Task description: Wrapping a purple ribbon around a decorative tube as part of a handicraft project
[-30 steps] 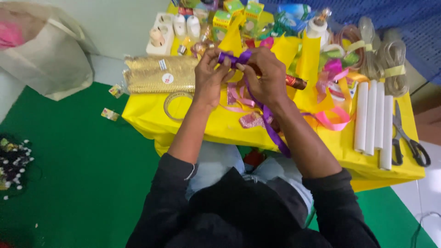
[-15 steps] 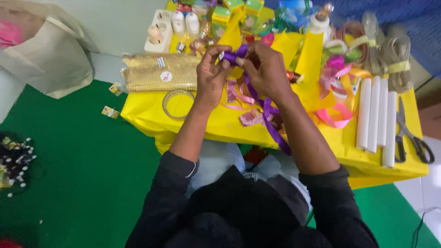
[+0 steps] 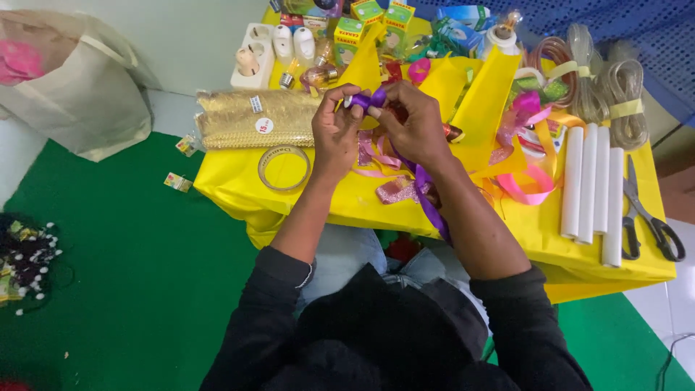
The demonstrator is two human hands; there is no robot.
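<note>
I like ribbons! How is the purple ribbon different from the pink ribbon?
The purple ribbon is pinched in both hands, left hand and right hand, and trails off the table edge. The pink ribbon lies loose and curled on the yellow table, untouched. Purple is dark, pink bright. Both are shiny flat strips.

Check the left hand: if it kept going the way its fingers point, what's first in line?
Likely the yellow paper standing just beyond the left hand and its purple ribbon; green boxes lie further on. Depth is unclear.
</note>
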